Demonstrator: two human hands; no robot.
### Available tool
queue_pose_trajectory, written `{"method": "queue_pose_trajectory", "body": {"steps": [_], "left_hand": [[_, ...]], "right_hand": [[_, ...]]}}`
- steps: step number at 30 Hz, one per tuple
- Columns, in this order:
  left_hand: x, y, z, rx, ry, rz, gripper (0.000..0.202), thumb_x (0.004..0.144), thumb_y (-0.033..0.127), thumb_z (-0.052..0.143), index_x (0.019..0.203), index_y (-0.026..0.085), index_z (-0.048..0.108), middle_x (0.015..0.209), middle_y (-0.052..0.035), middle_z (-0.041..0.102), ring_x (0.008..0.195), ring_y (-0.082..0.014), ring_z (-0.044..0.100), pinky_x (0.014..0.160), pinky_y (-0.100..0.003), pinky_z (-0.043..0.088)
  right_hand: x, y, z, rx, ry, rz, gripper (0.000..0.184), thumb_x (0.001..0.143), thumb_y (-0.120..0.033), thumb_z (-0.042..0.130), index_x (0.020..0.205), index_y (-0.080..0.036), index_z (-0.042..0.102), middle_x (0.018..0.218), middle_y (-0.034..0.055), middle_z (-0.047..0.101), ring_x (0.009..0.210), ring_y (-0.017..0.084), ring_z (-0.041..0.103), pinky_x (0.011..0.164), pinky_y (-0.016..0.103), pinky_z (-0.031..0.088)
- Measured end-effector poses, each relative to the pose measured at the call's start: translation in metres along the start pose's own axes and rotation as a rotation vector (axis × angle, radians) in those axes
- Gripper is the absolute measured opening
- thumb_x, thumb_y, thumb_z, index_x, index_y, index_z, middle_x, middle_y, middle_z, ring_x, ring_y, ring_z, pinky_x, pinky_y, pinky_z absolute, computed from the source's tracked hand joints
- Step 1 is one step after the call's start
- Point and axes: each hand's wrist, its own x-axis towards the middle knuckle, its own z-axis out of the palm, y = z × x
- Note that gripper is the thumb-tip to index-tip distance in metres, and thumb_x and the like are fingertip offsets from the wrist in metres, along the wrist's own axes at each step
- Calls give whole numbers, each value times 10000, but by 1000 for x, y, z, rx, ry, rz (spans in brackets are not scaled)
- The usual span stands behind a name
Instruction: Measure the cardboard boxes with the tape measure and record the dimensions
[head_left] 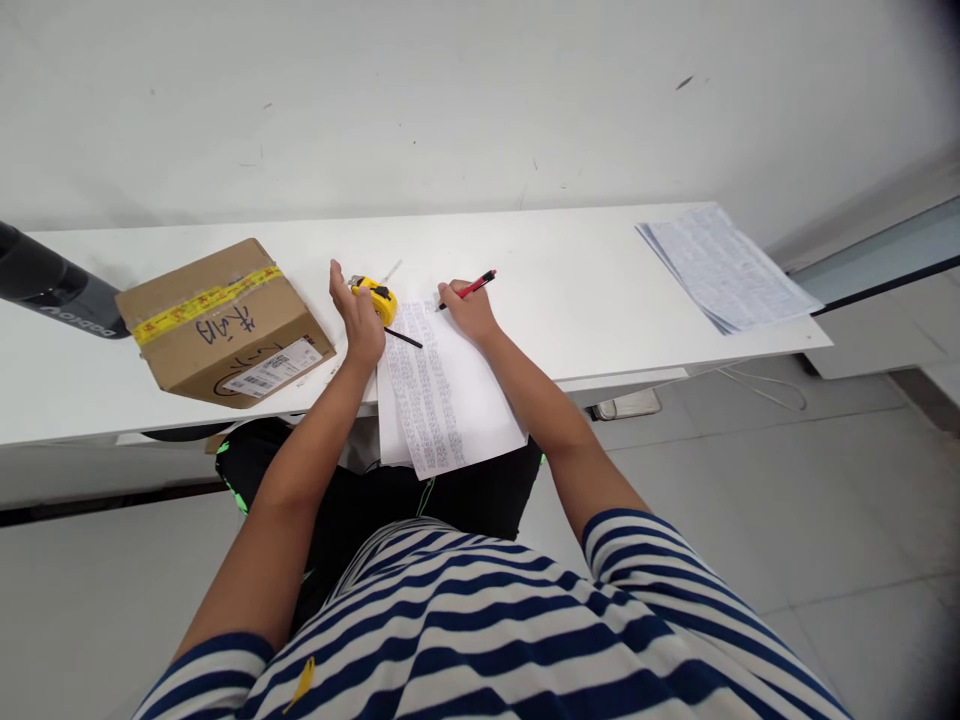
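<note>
My right hand (469,312) grips a red pen (471,289), its tip on the top of a printed sheet of paper (442,395) that hangs over the front edge of the white table (570,290). My left hand (357,318) rests edge-on at the sheet's upper left corner, fingers straight, touching a yellow tape measure (377,297). A thin black strap or pen (403,339) lies on the paper beside that hand. A taped cardboard box (223,322) with a shipping label sits to the left of my left hand.
A stack of printed sheets (721,266) lies at the table's right end. A dark cylindrical object (52,288) pokes in at the far left. A white wall stands behind the table; a power strip (628,404) and cable lie on the grey floor below.
</note>
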Motion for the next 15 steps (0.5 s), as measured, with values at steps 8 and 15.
{"method": "queue_pose_trajectory", "body": {"steps": [8, 15], "left_hand": [[-3, 10, 0, 21, -3, 8, 656, 892, 345, 664, 1456, 273, 336, 1585, -126, 321, 1557, -257, 232, 1295, -447, 194], [-6, 45, -10, 37, -40, 142, 515, 914, 475, 648, 1353, 274, 470, 1536, -118, 398, 1507, -297, 334, 1249, -500, 297]], "right_hand": [[0, 0, 0, -19, 37, -7, 443, 901, -430, 549, 563, -253, 324, 613, -16, 508, 647, 136, 509, 697, 309, 444], [1, 1, 0, 4, 17, 6, 429, 908, -426, 562, 573, -251, 360, 605, -20, 492, 663, 150, 525, 711, 321, 458]]}}
